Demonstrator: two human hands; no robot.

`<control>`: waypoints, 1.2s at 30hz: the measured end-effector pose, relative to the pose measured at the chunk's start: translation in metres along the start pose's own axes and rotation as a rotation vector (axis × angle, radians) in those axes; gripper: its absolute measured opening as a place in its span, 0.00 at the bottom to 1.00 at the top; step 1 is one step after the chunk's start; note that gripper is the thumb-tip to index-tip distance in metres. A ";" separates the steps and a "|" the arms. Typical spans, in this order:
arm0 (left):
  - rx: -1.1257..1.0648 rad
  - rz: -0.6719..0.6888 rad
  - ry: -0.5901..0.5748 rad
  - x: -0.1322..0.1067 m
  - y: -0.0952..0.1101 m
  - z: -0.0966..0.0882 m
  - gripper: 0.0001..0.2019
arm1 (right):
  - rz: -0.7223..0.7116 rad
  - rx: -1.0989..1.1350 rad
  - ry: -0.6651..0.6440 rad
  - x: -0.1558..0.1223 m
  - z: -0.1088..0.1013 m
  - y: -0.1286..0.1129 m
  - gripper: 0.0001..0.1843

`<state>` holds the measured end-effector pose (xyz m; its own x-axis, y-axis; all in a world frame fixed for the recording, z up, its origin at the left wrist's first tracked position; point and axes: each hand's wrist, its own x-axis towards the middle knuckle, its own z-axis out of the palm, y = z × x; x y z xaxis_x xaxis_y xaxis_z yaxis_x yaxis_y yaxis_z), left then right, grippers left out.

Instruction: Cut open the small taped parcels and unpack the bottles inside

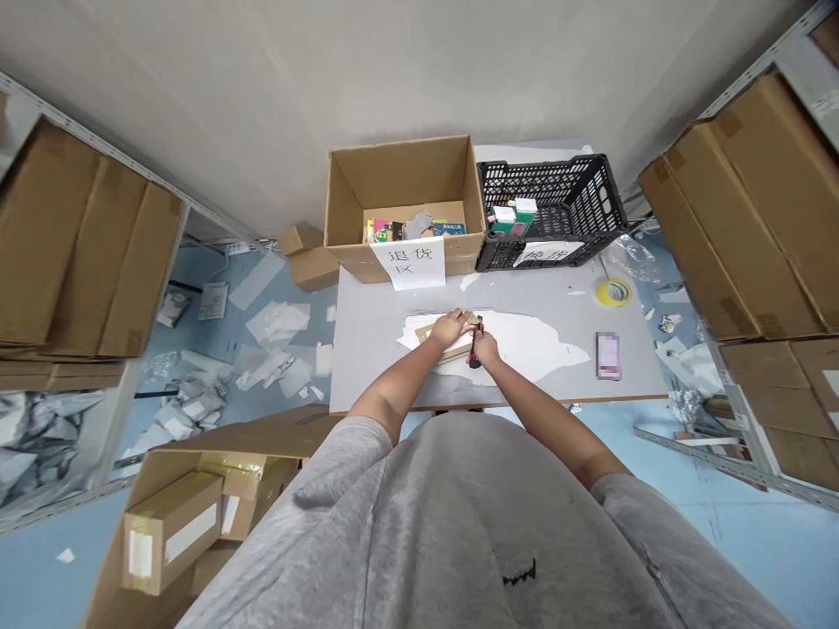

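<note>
My left hand (449, 327) is on a small flat cardboard box (454, 352) lying on the table, with its fingers bent over the box's top. My right hand (486, 348) grips a red and black box cutter (474, 358), held upright against the right end of that box. The blade itself is too small to make out. Under the box and both hands spreads a torn sheet of white paper (541, 345). My left hand covers part of the box.
An open carton (399, 162) with books inside stands behind my hands, beside a black crate (590, 205) holding green boxes. Yellow tape (613, 292) and a phone-like item (607, 356) lie right on the table. A large carton of parcels (141, 489) stands at lower left.
</note>
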<state>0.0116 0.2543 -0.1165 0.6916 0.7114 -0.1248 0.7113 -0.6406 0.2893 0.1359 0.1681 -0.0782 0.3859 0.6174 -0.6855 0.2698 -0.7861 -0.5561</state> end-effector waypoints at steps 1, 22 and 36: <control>-0.002 0.012 0.009 0.000 -0.001 0.001 0.29 | -0.011 0.013 -0.009 -0.002 -0.003 0.004 0.28; -0.101 0.056 0.063 -0.051 0.008 -0.002 0.31 | -0.131 -0.200 0.038 0.056 -0.037 -0.004 0.22; -0.088 -0.041 -0.010 -0.037 0.026 -0.001 0.31 | -0.202 -0.260 0.044 0.047 -0.044 -0.016 0.25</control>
<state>0.0043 0.2119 -0.1038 0.6638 0.7333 -0.1471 0.7254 -0.5832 0.3656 0.1881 0.2083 -0.0808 0.3377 0.7641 -0.5496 0.5590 -0.6326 -0.5360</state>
